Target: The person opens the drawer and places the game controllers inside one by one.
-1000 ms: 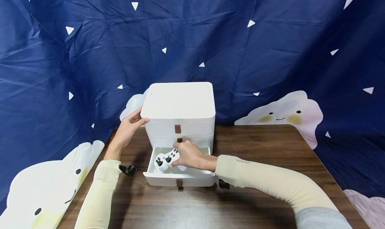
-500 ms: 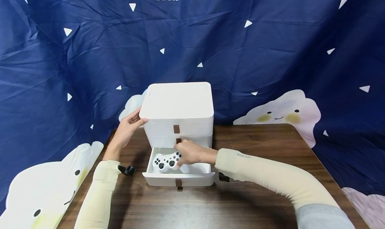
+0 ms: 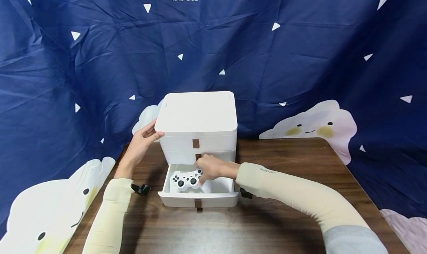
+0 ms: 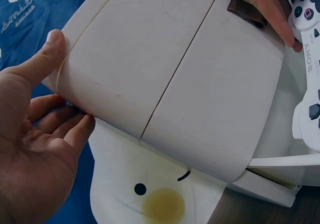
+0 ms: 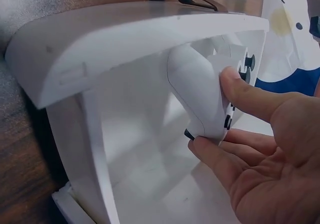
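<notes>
A white three-drawer cabinet (image 3: 200,113) stands on the table, its bottom drawer (image 3: 213,200) pulled out. Over that drawer's left and middle part is a white game controller (image 3: 185,179) with black sticks and buttons. My right hand (image 3: 213,168) pinches the controller's right side, thumb on the stick face and fingers on the far edge, as the right wrist view shows. Whether the controller touches the drawer floor I cannot tell. At the cabinet's upper left front corner, my left hand (image 3: 141,141) grips it, thumb (image 4: 54,46) on the front and fingers along the side.
Brown pull tabs (image 3: 195,143) mark the drawer fronts; the upper two drawers are pushed in. A dark wood table (image 3: 280,165) extends under and around the cabinet. Behind hangs a blue cloth (image 3: 213,35) with clouds and triangles.
The controller has turned from tilted to more level and shifted slightly right in the drawer, my right hand still holding it. My left hand stays on the cabinet corner.
</notes>
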Available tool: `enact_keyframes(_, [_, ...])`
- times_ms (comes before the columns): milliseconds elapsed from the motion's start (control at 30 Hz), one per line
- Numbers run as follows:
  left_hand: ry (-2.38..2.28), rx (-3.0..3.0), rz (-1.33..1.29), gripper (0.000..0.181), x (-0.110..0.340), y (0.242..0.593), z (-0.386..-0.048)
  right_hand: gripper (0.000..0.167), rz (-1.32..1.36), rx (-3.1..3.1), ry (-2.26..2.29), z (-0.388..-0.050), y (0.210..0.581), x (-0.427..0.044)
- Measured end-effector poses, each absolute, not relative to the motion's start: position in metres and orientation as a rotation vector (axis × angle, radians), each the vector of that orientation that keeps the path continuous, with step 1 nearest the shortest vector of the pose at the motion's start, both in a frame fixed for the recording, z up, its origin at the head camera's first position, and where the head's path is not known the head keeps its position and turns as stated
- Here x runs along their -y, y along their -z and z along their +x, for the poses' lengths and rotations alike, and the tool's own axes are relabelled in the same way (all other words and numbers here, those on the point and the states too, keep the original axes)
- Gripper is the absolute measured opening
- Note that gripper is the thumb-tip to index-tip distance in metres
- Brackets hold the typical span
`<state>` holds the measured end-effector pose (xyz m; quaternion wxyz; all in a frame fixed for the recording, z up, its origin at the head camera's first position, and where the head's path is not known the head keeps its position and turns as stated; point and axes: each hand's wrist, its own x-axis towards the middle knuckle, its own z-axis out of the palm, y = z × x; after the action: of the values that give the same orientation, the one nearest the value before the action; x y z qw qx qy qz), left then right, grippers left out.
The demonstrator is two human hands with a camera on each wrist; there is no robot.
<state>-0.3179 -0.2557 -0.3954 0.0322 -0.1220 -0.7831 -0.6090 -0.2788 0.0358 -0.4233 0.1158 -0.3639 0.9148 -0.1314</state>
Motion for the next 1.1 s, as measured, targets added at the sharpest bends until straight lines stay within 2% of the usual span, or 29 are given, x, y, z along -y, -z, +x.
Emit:
enact_keyframes(367, [1.889,2.401,-0.376,0.077,0.255,0.395,-0.318,0.039,-1.094,-2.691,0.242,-0.282,0.430,-0.028])
enact_keyframes(567, [1.885,2.405,-0.384,0.077,0.255,0.395,-0.317,0.023,-1.089,-2.689,0.216,-0.281,0.434,-0.030])
enact_keyframes(733, [1.882,2.408,-0.384,0.077,0.255,0.395,-0.318,0.039,-1.093,-2.688,0.260,-0.282,0.431,-0.032])
enact_keyframes(933, [1.873,2.410,-0.386,0.077,0.255,0.396,-0.318,0.036,-1.144,-2.691,0.257,-0.281,0.427,-0.034])
enact_keyframes(1100, [1.877,2.414,-0.382,0.077,0.255,0.396,-0.317,0.047,-1.216,-2.693,0.301,-0.277,0.419,-0.039])
